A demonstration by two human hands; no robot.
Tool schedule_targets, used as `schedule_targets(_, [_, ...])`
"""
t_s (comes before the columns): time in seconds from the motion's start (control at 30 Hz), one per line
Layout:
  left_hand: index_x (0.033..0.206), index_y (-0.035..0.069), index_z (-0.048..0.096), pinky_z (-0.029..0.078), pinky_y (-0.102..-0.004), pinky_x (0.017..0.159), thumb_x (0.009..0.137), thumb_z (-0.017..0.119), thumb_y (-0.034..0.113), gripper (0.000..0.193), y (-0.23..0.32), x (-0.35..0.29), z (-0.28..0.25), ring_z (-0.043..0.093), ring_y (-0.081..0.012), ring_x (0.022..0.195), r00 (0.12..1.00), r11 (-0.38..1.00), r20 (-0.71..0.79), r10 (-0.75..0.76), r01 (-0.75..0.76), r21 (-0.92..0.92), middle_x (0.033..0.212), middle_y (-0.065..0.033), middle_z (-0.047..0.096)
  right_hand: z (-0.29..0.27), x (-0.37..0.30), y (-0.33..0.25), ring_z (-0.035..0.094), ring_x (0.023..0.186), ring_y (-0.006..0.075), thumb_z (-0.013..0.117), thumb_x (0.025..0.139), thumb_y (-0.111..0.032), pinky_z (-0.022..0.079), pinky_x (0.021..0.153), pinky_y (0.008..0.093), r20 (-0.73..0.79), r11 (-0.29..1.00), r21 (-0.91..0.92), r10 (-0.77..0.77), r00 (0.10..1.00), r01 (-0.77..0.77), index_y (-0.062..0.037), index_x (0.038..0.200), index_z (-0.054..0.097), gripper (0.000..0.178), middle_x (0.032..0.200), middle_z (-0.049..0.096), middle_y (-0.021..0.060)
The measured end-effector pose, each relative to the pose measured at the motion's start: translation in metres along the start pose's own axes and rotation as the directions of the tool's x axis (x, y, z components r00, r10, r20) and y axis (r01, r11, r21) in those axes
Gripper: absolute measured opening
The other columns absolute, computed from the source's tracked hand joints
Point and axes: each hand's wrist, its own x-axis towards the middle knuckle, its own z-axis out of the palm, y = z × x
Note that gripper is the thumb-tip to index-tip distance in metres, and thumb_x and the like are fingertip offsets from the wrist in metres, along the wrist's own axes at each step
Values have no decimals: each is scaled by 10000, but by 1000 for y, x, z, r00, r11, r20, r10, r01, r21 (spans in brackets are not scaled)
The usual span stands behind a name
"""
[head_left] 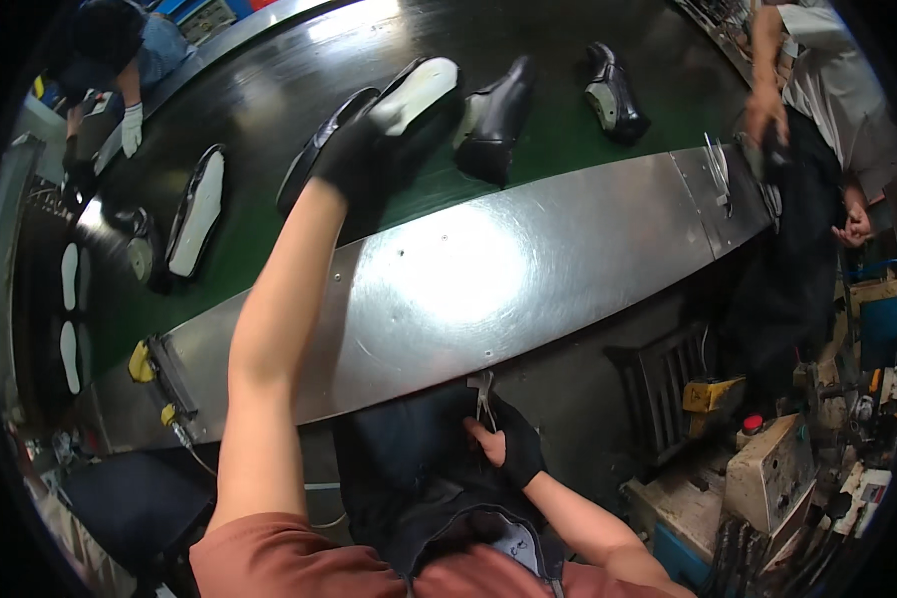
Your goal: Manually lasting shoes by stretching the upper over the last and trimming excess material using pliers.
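Observation:
My left hand [354, 164], in a black glove, reaches over the dark green belt [254, 214]. It closes on the near end of a dark shoe [424, 95] that lies tipped with its pale sole up. Its fingertips are hard to make out against the dark leather. Another black shoe [314, 149] lies just left of that hand, partly behind it. To the right, a dark shoe [493, 120] rests on the belt. Low near my lap, my right hand [513, 448] wears a black fingerless glove and grips metal pliers [484, 391], jaws pointing up.
A metal ledge [568, 239] borders the belt, with a yellow-ended tool [142, 362] at its left. More shoes [197, 211] [615, 95] and pale insoles [69, 277] lie beyond. Co-workers stand at far left [159, 55] and right [837, 90]. A control box [767, 473] with a red button stands lower right.

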Motion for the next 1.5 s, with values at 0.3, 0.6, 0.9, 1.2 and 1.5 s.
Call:
schedule_targets(0.3, [1315, -17, 504, 438, -381, 1008, 663, 764, 225, 743, -114, -439, -131, 521, -267, 1230, 793, 802, -390, 468, -196, 564, 1333, -138, 538, 26, -40, 91, 606, 628, 107, 579, 938, -465, 479, 595, 253, 107, 931, 350, 67, 992, -101, -36, 807, 612, 450, 689, 620, 39])
schedule_targets(0.6, [1214, 35, 608, 413, -401, 1029, 758, 732, 176, 493, -174, -468, -24, 543, -304, 1219, 869, 438, 139, 474, -370, 819, 1337, -174, 538, 5, -149, 65, 575, 708, 112, 569, 958, -446, 462, 684, 260, 216, 935, 354, -107, 970, 24, -33, 835, 599, 432, 769, 600, 29])
schedule_targets(0.9, [897, 5, 657, 465, -322, 893, 1001, 192, 585, 751, -212, -365, -32, 619, -200, 930, 924, 866, 186, 335, -379, 325, 941, -108, 671, 22, -192, 61, 597, 945, 138, 359, 1054, -354, 455, 905, 286, 455, 916, 389, -282, 845, 96, 21, 1061, 632, 463, 1004, 670, 74])
schedule_targets(1.2, [887, -9, 680, 478, -331, 881, 977, 222, 630, 791, -208, -356, -40, 628, -211, 918, 917, 888, 182, 354, -391, 241, 928, -106, 670, 51, -118, 13, 592, 730, 136, 361, 1033, -448, 484, 722, 288, 568, 949, 315, -201, 798, 15, -41, 1077, 607, 478, 871, 623, 59])
schedule_targets(1.5, [1118, -15, 639, 339, -377, 1087, 953, 142, 681, 871, -225, -422, -36, 590, -256, 1119, 853, 749, 195, 484, -519, 412, 1125, -155, 651, 88, -165, 75, 590, 853, 397, 571, 927, -219, 465, 704, 434, 375, 747, 94, -639, 672, 658, -10, 953, 582, 211, 887, 587, 220])
